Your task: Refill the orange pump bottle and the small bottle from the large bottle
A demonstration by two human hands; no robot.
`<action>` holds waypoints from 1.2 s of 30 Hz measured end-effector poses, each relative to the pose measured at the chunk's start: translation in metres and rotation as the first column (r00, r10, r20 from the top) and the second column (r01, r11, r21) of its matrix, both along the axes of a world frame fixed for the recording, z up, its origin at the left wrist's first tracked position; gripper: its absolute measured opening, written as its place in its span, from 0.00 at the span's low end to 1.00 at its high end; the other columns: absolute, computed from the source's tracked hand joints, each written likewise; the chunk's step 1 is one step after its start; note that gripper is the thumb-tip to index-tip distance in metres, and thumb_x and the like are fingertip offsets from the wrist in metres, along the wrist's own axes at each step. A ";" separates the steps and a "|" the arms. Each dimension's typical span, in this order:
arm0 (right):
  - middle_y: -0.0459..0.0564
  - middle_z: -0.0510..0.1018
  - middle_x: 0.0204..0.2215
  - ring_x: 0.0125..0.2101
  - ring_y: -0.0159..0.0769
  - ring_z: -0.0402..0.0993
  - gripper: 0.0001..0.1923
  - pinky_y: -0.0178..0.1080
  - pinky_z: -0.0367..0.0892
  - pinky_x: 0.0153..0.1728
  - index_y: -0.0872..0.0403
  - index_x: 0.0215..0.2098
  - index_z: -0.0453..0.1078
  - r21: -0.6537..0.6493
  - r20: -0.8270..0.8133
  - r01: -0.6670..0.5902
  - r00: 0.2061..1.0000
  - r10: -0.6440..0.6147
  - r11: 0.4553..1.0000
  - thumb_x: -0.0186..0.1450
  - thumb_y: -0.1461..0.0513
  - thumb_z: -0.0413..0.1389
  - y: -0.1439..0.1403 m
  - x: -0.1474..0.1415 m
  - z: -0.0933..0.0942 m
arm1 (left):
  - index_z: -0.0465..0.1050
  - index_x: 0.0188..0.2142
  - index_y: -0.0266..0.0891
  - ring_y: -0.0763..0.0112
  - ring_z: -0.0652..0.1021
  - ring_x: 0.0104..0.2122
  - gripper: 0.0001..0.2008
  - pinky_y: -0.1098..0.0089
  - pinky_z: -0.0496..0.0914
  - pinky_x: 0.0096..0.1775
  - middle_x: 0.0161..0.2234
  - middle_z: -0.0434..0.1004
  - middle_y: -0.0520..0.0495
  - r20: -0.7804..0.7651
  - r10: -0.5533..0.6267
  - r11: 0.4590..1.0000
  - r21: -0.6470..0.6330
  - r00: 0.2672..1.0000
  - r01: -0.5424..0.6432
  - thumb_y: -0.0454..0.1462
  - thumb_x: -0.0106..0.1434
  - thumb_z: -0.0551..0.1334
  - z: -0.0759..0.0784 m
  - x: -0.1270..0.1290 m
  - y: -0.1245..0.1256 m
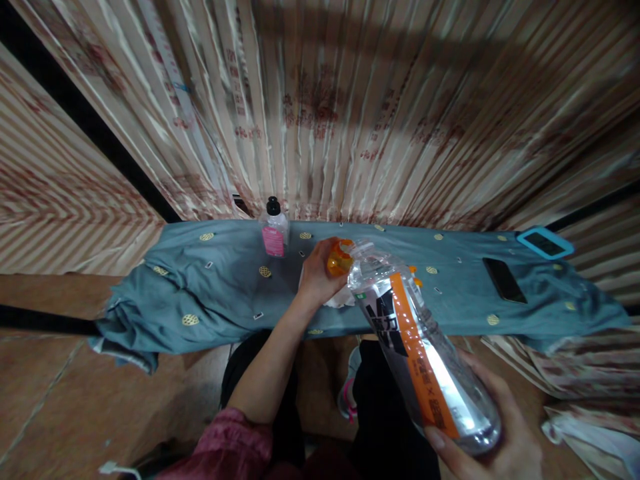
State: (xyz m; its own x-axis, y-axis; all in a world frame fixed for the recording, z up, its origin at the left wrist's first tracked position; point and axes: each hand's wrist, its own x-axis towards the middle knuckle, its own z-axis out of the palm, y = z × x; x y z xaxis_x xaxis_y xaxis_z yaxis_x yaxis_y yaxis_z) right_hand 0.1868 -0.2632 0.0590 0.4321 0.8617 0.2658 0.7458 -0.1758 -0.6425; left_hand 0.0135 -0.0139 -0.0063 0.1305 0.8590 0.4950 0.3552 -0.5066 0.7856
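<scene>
Right hand: right hand [493,427] wraps the base end of a clear plastic drink bottle [420,347], fingers curled around it, thumb along the near side; held low, near the person's lap, off the surface's near edge.
Bottle: tilted, neck pointing up and away toward the surface, base toward the camera; see-through w/ an orange strip and a black-and-white label along its length; looks nearly empty, liquid level can't be told.
Left hand: left hand [320,270] reaches out over the near edge of the surface, approx at its middle, fingers closed round the orange cap [339,259] at the bottle's mouth; whether cap is on or off the neck can't be told.
Under left hand: something white [340,298] lies on the cloth, just below the wrist and against the bottle neck; too hidden to name.
Surface: long narrow surface covered w/ a teal cloth [220,293] dotted w/ small gold motifs, cloth hanging bunched at the left end.
Back edge: small clear bottle w/ black cap and pink label [275,230] stands upright, left of centre.
Right end: dark phone [505,280] lies flat; a blue-framed flat item [545,243] sits at the far right corner, well apart from both hands.
Behind: striped beige curtain [350,100].
Sleeve: pink sleeve [225,443] on left arm.
</scene>
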 end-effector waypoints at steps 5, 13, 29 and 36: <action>0.54 0.80 0.49 0.45 0.51 0.81 0.37 0.51 0.74 0.45 0.49 0.59 0.66 -0.004 -0.072 0.024 0.997 -0.024 1.000 0.59 0.39 0.59 0.000 -0.003 0.001 | 0.71 0.51 0.40 0.57 0.82 0.48 0.28 0.61 0.76 0.50 0.49 0.80 0.42 0.003 -0.008 1.000 0.002 1.000 0.008 0.39 0.51 0.74 -0.001 0.000 0.001; 0.56 0.79 0.49 0.47 0.53 0.80 0.36 0.52 0.73 0.46 0.51 0.58 0.66 -0.007 -0.050 0.026 0.998 -0.027 1.000 0.59 0.39 0.59 0.001 -0.005 0.006 | 0.71 0.51 0.41 0.56 0.82 0.47 0.29 0.61 0.76 0.50 0.49 0.80 0.43 0.007 -0.002 1.000 -0.012 1.000 0.002 0.39 0.51 0.74 0.001 0.000 0.000; 0.55 0.79 0.50 0.47 0.54 0.80 0.37 0.52 0.73 0.47 0.49 0.58 0.66 -0.014 -0.062 0.042 0.997 -0.043 0.999 0.58 0.39 0.60 -0.002 -0.007 0.007 | 0.71 0.51 0.41 0.56 0.82 0.47 0.28 0.60 0.76 0.50 0.48 0.80 0.42 0.013 -0.022 0.999 -0.023 1.000 0.022 0.40 0.51 0.74 0.002 -0.002 -0.001; 0.55 0.80 0.50 0.47 0.53 0.81 0.37 0.52 0.76 0.47 0.49 0.58 0.66 -0.022 -0.023 0.041 0.999 -0.041 0.999 0.59 0.38 0.59 -0.003 -0.005 0.008 | 0.70 0.51 0.41 0.57 0.82 0.47 0.27 0.61 0.76 0.50 0.49 0.80 0.43 0.018 -0.019 1.000 -0.022 1.000 0.020 0.37 0.51 0.73 0.001 -0.001 -0.001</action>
State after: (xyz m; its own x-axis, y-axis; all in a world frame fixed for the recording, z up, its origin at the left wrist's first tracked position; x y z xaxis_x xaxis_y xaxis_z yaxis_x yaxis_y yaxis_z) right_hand 0.1823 -0.2658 0.0673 0.4729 0.8487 0.2369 0.7228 -0.2198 -0.6552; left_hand 0.0128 -0.0148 -0.0053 0.1385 0.8673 0.4781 0.3310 -0.4955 0.8031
